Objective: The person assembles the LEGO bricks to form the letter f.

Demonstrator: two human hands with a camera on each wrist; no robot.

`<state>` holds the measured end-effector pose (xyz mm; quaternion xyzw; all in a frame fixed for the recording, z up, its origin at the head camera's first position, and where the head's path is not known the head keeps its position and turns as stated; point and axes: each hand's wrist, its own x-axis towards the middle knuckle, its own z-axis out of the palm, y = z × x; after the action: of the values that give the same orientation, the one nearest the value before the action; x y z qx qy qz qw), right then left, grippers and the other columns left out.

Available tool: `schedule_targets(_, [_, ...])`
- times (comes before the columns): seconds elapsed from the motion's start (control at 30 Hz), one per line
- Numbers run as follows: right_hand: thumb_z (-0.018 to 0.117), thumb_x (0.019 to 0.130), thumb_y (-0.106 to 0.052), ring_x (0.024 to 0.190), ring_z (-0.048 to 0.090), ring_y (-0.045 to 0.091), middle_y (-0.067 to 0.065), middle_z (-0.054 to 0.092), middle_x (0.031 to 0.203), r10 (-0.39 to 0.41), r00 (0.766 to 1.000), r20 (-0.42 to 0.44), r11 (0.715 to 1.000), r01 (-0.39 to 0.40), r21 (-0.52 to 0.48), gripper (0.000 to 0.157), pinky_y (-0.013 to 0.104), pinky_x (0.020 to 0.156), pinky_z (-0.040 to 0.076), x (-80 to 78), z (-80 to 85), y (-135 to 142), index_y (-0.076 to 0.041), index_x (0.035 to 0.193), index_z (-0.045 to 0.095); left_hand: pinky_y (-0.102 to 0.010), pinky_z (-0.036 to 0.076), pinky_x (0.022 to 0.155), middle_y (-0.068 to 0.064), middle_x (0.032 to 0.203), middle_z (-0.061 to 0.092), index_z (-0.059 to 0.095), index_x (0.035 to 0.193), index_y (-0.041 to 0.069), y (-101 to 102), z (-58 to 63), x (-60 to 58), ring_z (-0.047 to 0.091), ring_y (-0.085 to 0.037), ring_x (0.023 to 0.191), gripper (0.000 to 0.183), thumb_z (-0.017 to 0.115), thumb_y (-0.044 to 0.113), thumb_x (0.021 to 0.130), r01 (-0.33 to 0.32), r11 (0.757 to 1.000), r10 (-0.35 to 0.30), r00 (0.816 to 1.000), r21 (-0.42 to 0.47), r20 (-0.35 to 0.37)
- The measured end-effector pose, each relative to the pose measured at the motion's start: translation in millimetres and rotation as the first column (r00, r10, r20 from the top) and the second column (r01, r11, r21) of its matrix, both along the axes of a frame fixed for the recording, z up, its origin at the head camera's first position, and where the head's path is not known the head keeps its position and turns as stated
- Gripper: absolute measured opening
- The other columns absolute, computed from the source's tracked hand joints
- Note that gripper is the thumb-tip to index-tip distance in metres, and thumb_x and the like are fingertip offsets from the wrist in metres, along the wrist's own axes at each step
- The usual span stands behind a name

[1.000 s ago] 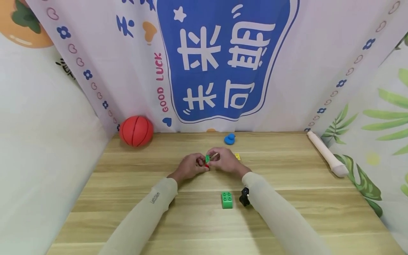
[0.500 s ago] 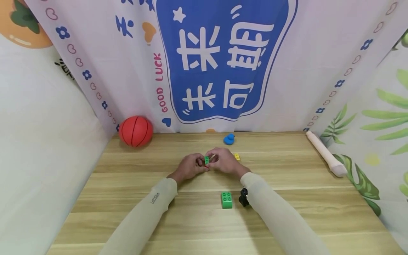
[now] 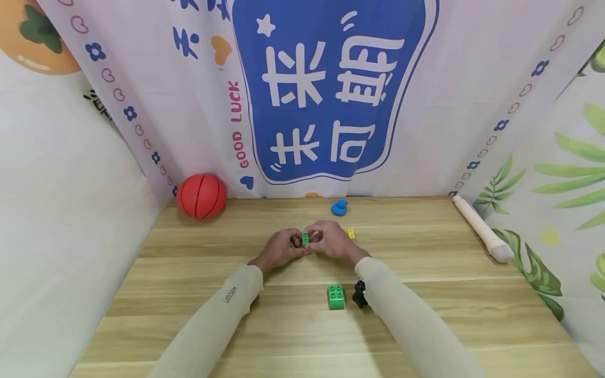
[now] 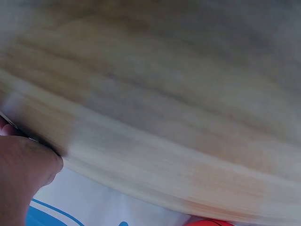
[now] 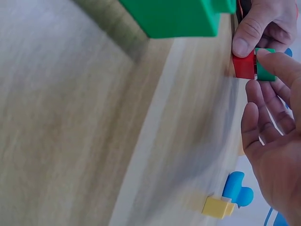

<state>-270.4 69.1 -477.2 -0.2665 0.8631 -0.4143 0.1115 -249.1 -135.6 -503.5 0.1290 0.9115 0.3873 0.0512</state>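
Note:
Over the middle of the table, my right hand (image 3: 331, 239) pinches a small green toy brick (image 3: 305, 239) between thumb and fingers. In the right wrist view the green brick sits against the studded side of a red toy brick (image 5: 243, 67), with a narrow gap showing between them. My left hand (image 3: 281, 247) holds the red brick, its thumb pressed on the brick's face. Seen from the head, the red brick is hidden by the hands and the green brick. The left wrist view catches only part of the left hand (image 4: 26, 169) and blurred table.
Nearer the body stand a larger green brick (image 3: 336, 297) and a small black object (image 3: 360, 294) beside the right sleeve. A yellow brick (image 3: 351, 233) and a blue toy duck (image 3: 339, 207) lie beyond the right hand. A red ball (image 3: 201, 196) is back left; a pale club-shaped item (image 3: 482, 228) lies right.
The green brick has tilted or shifted slightly, and the red below it has gone out of sight in the head view. Both hands stay almost in place.

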Motion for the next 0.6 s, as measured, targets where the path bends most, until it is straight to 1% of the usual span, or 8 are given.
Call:
schedule_targets(0.37, [0.087,0.091,-0.010,0.096,0.075,0.016,0.008,0.074,0.119,-0.025,1.000,0.003,1.000,0.025,-0.013,0.029,0.027,0.083,0.062,0.7,1.3,1.5,-0.013,0.119,0.081,-0.028,0.048,0.079,-0.003,0.092,0.067,0.073,0.105,0.009,0.8,1.8,0.0,0.057,-0.014,0.084,0.023,0.088,0.020,0.091,0.001,1.000,-0.001,1.000,-0.008,-0.011])
schedule_targets(0.6, [0.087,0.090,-0.010,0.096,0.075,0.017,0.008,0.076,0.117,-0.030,0.999,-0.018,0.999,0.030,-0.010,0.027,0.028,0.084,0.062,2.2,-0.1,1.2,-0.012,0.117,0.082,-0.029,0.050,0.081,-0.002,0.092,0.068,0.074,0.106,0.009,1.3,2.0,1.5,0.058,-0.015,0.085,0.023,0.088,0.019,0.091,-0.005,1.000,0.005,1.000,-0.001,0.014])
